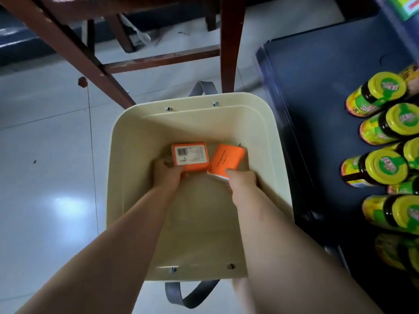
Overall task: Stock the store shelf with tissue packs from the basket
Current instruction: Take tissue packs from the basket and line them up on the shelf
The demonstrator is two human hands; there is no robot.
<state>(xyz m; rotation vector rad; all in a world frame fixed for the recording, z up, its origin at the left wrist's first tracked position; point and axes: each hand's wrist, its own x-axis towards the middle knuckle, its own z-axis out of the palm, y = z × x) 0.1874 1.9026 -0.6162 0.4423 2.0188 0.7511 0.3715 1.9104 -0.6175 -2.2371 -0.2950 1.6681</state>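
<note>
A cream plastic basket [127,177] with grey strap handles stands on the floor below me. At its bottom lie two orange tissue packs. My left hand [166,172] grips the left tissue pack [190,156], which shows its barcode side. My right hand [241,180] grips the right tissue pack [227,160], tilted on its edge against the basket's right side. Both forearms reach down into the basket. To the right is the dark blue store shelf [322,71].
Several yellow-capped bottles [385,168] with green and yellow labels lie in rows on the shelf's right part. A brown wooden chair frame [158,60] stands over the floor just beyond the basket. Pale glossy floor tiles [49,166] spread to the left.
</note>
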